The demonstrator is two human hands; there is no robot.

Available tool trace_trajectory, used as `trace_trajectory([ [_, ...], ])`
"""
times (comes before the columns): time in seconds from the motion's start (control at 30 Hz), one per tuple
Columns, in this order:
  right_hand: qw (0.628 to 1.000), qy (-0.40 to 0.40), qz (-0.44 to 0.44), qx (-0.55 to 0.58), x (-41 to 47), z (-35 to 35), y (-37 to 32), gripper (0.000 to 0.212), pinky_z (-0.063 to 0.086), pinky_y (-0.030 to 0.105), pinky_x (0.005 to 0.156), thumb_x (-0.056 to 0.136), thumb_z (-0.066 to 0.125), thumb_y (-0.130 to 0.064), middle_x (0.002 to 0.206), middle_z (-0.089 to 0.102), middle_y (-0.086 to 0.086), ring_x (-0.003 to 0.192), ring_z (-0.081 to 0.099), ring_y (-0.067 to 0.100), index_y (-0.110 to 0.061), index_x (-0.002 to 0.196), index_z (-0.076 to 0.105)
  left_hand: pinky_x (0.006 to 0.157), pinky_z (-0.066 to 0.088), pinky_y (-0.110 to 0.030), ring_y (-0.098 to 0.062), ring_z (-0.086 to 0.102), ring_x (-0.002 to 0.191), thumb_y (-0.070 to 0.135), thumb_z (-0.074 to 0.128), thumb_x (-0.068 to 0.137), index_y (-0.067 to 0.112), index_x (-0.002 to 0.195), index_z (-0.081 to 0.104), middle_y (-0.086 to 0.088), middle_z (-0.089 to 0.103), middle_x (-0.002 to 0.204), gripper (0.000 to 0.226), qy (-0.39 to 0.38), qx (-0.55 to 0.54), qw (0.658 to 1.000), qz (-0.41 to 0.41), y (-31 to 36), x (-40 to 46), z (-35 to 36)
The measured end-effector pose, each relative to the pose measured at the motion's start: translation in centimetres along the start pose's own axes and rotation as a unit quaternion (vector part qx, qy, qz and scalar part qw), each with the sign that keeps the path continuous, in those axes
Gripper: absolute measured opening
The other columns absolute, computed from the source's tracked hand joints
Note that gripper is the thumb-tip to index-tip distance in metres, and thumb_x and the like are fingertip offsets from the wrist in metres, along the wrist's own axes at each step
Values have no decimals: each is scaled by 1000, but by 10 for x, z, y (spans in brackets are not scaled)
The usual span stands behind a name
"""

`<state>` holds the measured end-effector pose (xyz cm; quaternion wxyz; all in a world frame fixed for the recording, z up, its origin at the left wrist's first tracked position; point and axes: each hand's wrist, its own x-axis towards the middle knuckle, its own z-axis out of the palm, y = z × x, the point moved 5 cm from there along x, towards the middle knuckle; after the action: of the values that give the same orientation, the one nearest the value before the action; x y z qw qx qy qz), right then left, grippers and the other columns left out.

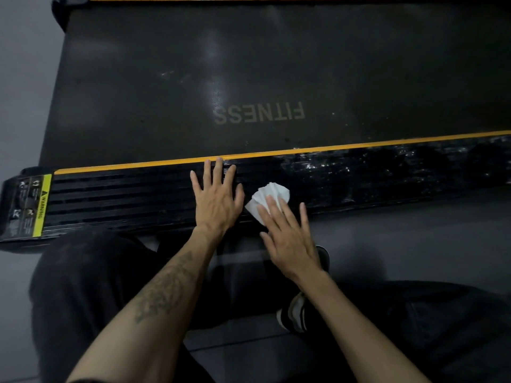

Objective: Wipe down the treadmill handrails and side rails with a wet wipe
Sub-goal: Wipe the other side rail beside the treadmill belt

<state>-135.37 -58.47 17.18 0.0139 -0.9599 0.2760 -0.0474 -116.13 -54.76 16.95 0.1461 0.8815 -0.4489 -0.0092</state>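
- Two bare forearms reach from the near edge toward the treadmill; the left one carries a dark tattoo, and one dark striped shoe [297,313] shows on the grey floor between them.
- One right hand [290,239] lies with straight, spread fingers, its fingertips pressing flat on one crumpled white wet wipe [266,199]; nothing is curled around the wipe.
- That wipe rests on the near black ribbed side rail [124,200], just right of the left hand.
- One left hand [217,196] lies palm-down on the same rail, fingers straight and spread, holding nothing, its fingertips reaching the one orange strip [138,164] along the rail's far edge.
- The rail right of the wipe glistens with wet streaks.
- One yellow-and-black warning label [30,205] sits at the rail's left end.
- Farther off lies one dark running belt [193,64] printed "FITNESS", with a second orange strip at the far edge.
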Motion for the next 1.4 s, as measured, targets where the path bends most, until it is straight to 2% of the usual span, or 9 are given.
trace_trajectory([
  [0.17,990,25,136,42,-10,-1,15,66,8,58,125,104,36,-42,170,13,11,158,11,27,-12,162,25,123,12,-65,-28,17,157,39,29,102,21,155,43,-7,27,168,58,-3,-9,998,68,21,1,6],
  [0.33,998,5,47,44,-6,3,2,66,20,62,121,101,40,-40,170,17,7,157,16,26,-17,162,27,124,12,-62,-29,17,157,41,29,102,21,153,46,-6,29,167,57,-20,-5,998,63,37,9,11],
  [0.53,982,38,172,74,-11,-2,28,64,12,61,124,104,37,-39,170,16,11,158,12,28,-13,161,27,126,10,-58,-25,10,158,45,31,105,25,158,36,-5,21,170,58,-18,10,999,38,39,10,10],
  [0.63,988,18,127,92,-7,1,8,66,9,59,125,103,39,-40,170,15,11,158,10,30,-14,161,27,126,9,-58,-27,8,159,45,33,106,26,160,32,-6,19,170,58,-30,30,999,33,39,11,12],
  [0.73,995,-15,68,68,-12,0,18,63,19,63,122,103,37,-38,171,13,4,158,10,26,-20,162,27,126,8,-58,-27,8,159,47,29,105,27,161,31,-6,19,170,59,-34,30,998,35,38,11,12],
  [0.93,970,10,210,120,-12,-4,30,65,11,57,125,103,36,-40,171,9,8,159,4,24,-15,162,24,126,6,-58,-26,7,159,48,26,103,27,160,31,-5,18,171,61,-39,28,998,31,39,11,12],
  [1.13,991,-3,96,96,-13,1,14,65,19,62,122,101,39,-37,171,13,5,158,10,24,-17,161,28,126,8,-59,-26,9,159,47,28,103,26,159,35,-6,21,170,60,-36,30,998,31,39,12,10],
  [1.33,970,19,214,114,-16,-2,32,67,16,58,124,102,41,-38,171,13,11,158,9,27,-12,161,27,126,8,-59,-26,10,158,46,29,103,26,159,35,-5,22,170,60,-35,29,999,29,40,12,10],
  [1.4,975,10,190,116,-13,0,14,69,18,58,124,100,41,-39,171,12,12,158,7,30,-12,161,26,126,8,-59,-26,11,158,46,30,103,26,159,36,-5,22,170,60,-33,26,999,28,40,11,10],
])
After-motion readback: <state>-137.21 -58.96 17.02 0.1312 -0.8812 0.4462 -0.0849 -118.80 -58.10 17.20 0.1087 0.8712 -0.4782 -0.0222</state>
